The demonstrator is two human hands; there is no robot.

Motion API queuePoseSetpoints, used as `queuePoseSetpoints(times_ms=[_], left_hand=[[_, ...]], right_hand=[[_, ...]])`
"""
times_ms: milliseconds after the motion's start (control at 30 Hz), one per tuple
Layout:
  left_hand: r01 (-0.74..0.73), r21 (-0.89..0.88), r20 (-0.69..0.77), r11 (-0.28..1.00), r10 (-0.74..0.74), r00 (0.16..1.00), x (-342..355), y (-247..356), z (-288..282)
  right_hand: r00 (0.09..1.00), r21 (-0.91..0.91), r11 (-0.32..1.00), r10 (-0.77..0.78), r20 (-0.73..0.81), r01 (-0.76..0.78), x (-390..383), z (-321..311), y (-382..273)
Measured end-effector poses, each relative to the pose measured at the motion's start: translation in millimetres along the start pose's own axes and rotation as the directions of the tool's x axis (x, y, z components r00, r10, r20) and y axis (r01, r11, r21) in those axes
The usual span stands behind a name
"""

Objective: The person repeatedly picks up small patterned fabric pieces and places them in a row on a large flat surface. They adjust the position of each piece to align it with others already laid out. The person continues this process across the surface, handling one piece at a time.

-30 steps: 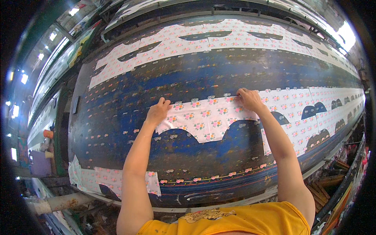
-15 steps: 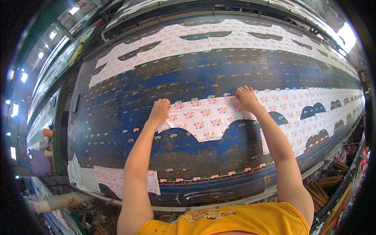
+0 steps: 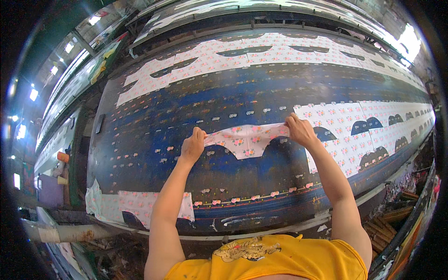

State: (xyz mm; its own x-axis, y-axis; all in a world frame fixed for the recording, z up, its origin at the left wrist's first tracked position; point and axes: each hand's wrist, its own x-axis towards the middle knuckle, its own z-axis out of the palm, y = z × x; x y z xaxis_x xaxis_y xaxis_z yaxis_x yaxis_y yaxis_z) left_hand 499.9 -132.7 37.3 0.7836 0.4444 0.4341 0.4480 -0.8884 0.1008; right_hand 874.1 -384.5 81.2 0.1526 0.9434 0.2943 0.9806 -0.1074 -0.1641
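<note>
We see 1 floral cloth piece (image 3: 247,141) stretched between 2 bare hands over the middle of a long, dark counter (image 3: 254,179). The left hand (image 3: 192,145) has its fingers pinched narrow on the piece's left end, and the right hand (image 3: 301,130) has its fingers closed on the right end. Between them we see the cloth drawn into creases near both grips, its middle hanging as a broad flap with 1 curved cutout on either side. We cannot tell whether the flap's lower edge touches the counter.

Just beside the right hand, we find a block of white floral panels (image 3: 329,114) lying flat and running off to the right, with dark half-round gaps among them. Across the counter's far side lies another run of floral panels (image 3: 275,56). Near its lower left corner we see a floral offcut (image 3: 158,201), partly behind the left forearm, and a pale green cloth (image 3: 95,200) at its left.

Off the counter to the left, we make out a purple container (image 3: 50,191), an orange cup (image 3: 63,157) and a cream cup (image 3: 61,180). Below us shows a yellow shirt (image 3: 298,256).
</note>
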Motion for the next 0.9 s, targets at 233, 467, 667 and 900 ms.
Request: queuePoseSetpoints(times_ms=[233, 467, 667, 900], left_hand=[[-0.118, 0.034, -0.258, 0.992, 0.123, 0.958, -66, 49, -110], [-0.241, -0.042, -0.239, 0.970, 0.224, 0.945, -133, 105, -191], [-0.176, -0.075, -0.064, 0.982, 0.171, 0.983, -182, 103, -148], [-0.148, -0.011, 0.160, 0.989, 0.148, 0.976, -183, 79, -60]], right_hand=[[0.980, -0.078, 0.994, -0.094, -0.178, 0.081, -92, -90, -57], [0.944, -0.076, 0.981, -0.193, -0.267, 0.179, -187, -148, -105], [0.971, -0.016, 0.990, -0.137, -0.194, 0.137, -207, -113, -105], [1.000, 0.029, 0.999, -0.018, -0.010, 0.019, -195, -10, -65]])
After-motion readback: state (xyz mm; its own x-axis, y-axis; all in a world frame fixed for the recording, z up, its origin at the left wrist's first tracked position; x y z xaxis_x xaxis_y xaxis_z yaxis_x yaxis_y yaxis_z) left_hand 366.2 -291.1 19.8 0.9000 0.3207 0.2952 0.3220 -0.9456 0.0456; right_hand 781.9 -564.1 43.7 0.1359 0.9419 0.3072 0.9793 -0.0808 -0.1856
